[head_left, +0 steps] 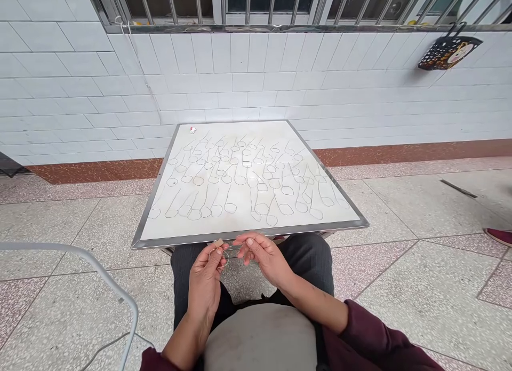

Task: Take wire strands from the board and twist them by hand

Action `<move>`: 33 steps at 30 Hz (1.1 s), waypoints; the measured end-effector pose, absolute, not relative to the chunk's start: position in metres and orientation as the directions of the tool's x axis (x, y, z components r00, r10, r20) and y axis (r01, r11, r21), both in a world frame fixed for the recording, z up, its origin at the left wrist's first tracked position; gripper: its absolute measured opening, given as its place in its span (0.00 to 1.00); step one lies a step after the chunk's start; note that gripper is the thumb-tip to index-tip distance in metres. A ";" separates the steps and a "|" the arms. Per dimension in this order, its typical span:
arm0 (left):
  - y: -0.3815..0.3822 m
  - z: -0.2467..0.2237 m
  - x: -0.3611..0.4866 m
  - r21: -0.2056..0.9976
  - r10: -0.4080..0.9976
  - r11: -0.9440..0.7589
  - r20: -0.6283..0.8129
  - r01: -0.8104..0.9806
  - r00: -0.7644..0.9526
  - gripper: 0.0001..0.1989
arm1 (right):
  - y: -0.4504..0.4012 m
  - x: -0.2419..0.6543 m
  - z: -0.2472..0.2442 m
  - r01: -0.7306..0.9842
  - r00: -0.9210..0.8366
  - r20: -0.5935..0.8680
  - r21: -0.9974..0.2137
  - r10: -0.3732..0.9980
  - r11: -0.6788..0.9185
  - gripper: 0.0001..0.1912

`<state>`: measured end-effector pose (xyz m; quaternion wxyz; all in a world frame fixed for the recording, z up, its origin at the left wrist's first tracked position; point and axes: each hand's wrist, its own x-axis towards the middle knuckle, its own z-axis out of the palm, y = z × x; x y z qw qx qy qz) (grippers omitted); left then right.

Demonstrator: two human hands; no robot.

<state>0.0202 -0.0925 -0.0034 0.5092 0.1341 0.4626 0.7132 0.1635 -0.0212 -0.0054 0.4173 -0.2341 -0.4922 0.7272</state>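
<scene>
In front of my lap, my left hand (210,261) pinches a thin wire loop (228,260) between thumb and fingers. A tan wrap (218,243) shows at the tip of its index finger. To the right, my right hand (258,253) has its thumb and index finger closed on what looks like the thin tail of that wire; its other fingers curl loosely. Both hands are just below the near edge of a white table (236,229). Many similar wire loops with long tails (272,220) lie spread across its top in uneven rows.
A small white-and-red object (192,130) lies at the table's far left corner. A pale curved tube (100,275) rises at my left. Behind stands a tiled wall (248,83) with barred windows. A patterned bag (448,53) hangs at right. Another person's shoe (498,236) shows at the right edge.
</scene>
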 end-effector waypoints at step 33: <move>-0.103 0.027 0.006 0.949 0.964 0.191 -0.230 -0.251 -0.134 0.32 | -0.007 0.182 0.005 -0.159 -0.663 0.321 -0.943 0.677 0.291 0.07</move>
